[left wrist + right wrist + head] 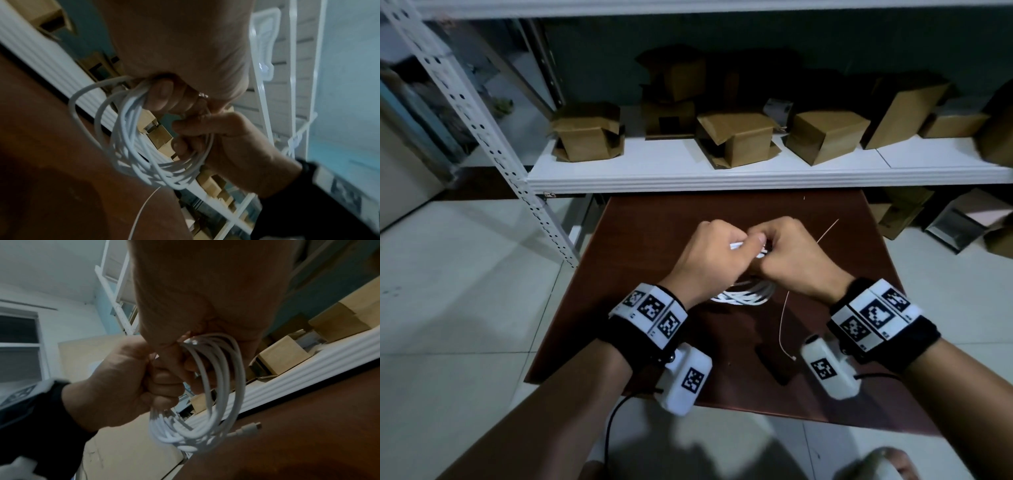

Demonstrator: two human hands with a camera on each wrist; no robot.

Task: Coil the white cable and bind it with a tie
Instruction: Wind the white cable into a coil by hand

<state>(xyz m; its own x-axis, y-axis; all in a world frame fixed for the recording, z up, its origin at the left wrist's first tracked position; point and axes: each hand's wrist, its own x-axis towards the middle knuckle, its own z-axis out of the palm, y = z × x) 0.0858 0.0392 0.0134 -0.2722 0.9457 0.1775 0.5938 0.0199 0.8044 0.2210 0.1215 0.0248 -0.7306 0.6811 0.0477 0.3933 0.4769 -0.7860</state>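
The white cable [743, 295] is wound into a coil of several loops and hangs between both hands above the brown table [654, 240]. My left hand [722, 246] grips the top of the coil [131, 138] with curled fingers [164, 95]. My right hand [780, 248] is pressed against the left and curls round the same bunch of loops [222, 386]. The cable's plug [251, 428] sticks out at the coil's lower edge. One thin pale tie [783, 322] lies on the table under the right wrist, and a second tie [827, 231] lies beyond the right hand. What the fingertips pinch is hidden.
A white shelf [756, 178] with several cardboard boxes [736, 138] runs just behind the table. A perforated metal upright [482, 130] stands at the left. More boxes [900, 216] sit on the tiled floor at the right.
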